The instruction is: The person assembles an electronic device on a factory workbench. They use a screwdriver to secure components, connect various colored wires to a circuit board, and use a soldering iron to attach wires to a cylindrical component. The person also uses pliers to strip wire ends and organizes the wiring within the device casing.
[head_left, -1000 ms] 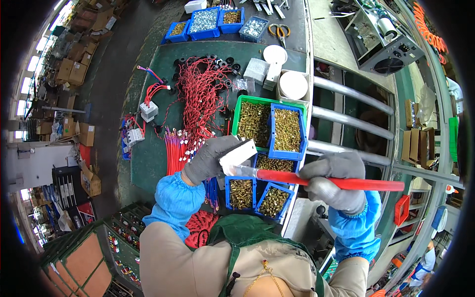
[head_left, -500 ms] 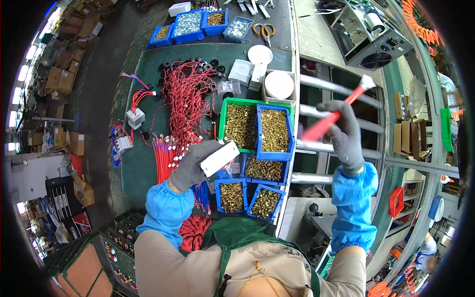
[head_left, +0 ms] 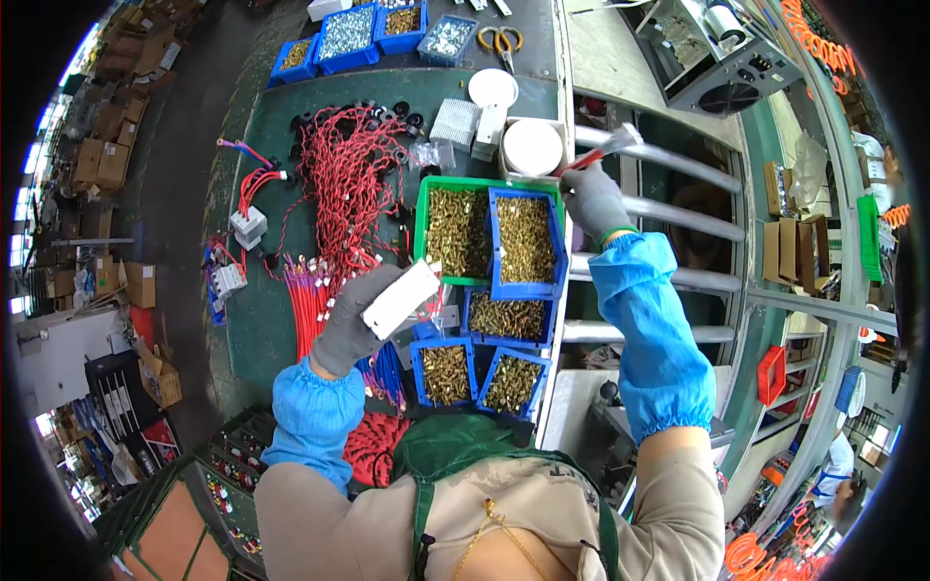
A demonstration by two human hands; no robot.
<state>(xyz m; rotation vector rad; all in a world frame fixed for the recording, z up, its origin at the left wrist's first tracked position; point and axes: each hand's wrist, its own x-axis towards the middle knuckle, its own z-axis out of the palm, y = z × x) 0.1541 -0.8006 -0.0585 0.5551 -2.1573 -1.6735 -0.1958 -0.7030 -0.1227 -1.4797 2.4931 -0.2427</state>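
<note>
My left hand (head_left: 351, 324), in a grey glove, grips a white rectangular block (head_left: 401, 299) over the bench, left of the metal-part bins. Its fingers wrap the block's far left side. To the right of the bins, my gloved right hand (head_left: 593, 200) is closed on a red-handled brush (head_left: 587, 158) with a whitish end pointing to the far right. This hand is beside the white round lid (head_left: 532, 147) and above the metal rollers. A green bin (head_left: 422, 232) and a blue bin (head_left: 495, 242) of small brass-coloured parts lie between my hands.
Twisted red and black wires (head_left: 349, 179) lie heaped at the left, near red wire bundles (head_left: 302, 315). Smaller blue bins (head_left: 471, 366) stand close to my body. Orange-handled pliers (head_left: 502, 44) and more bins lie at the back. A metal casing (head_left: 736, 77) is at far right.
My right hand has moved left and away from me with the brush, from over the rollers to beside the round lid. My left hand still holds the white block, shifted slightly left.
</note>
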